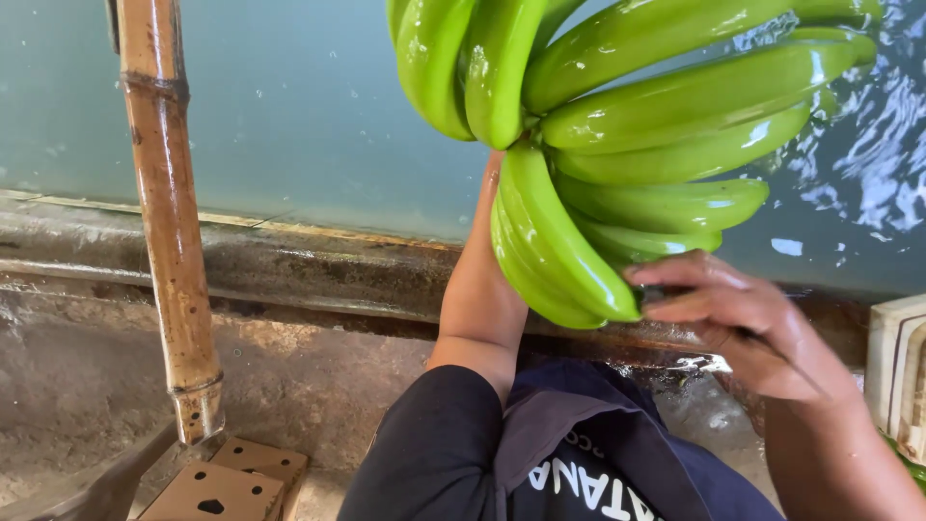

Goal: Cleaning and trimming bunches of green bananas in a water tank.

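A large hand of wet green bananas (617,125) is held up over a water tank. My left hand (491,178) is almost hidden behind the bunch and grips it from underneath; only the wrist and forearm show. My right hand (738,314) is at the lower right of the bunch, fingers pinched together at the tips of the lowest bananas. A thin dark object seems to lie in that hand, but I cannot tell what it is.
The tank holds blue-green water (289,106), rippling at the right. Its wet concrete rim (289,260) runs across in front of me. A bamboo pole (172,212) stands upright at left. Brown cardboard pieces (231,482) lie below it. A pale crate edge (897,376) is at right.
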